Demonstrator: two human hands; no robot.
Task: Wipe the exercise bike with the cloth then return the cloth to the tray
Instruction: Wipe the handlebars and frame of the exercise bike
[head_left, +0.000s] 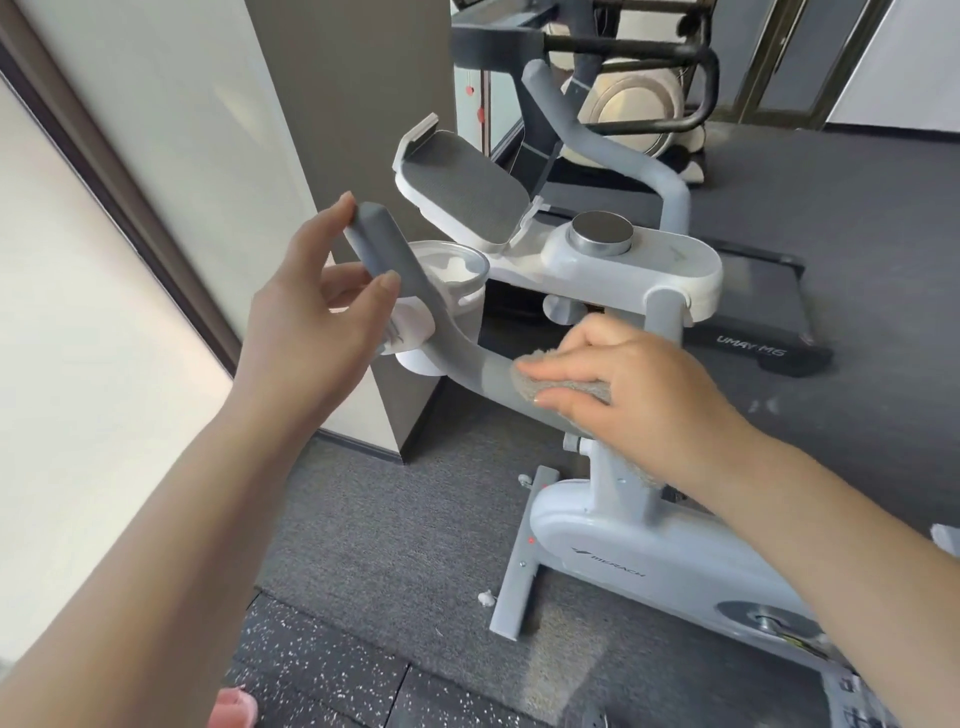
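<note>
From the head view, your left hand (317, 306) sits left of centre in the frame, at the upper end of the grey handlebar (410, 291) of the exercise bike (649, 551). Its thumb and fingertips are curled loosely round the bar's tip, the thumb on the upper side near the end cap and the fingers on the lower side, so the bar is lightly held between them.

Your right hand (623, 384) is right of centre, laid palm down over the lower bend of the same handlebar. Its fingers are straight and close together, pressing the grey cloth (566, 387) flat against the bar; the cloth's fuzzy edge shows above and below the fingers, and a fold of it hangs under your wrist.

Just behind your left hand, a white cup holder (457, 270) is fixed to the bike. Above it, in the upper middle of the frame, stands the tilted tablet rest (462, 192) with its grey pad, and to its right the round silver knob (602, 231) on the white console. The bike's white body and grey front foot fill the lower right, standing on dark carpet (415, 519).

A treadmill (753, 312) lies behind the bike, at the right of the frame.
</note>
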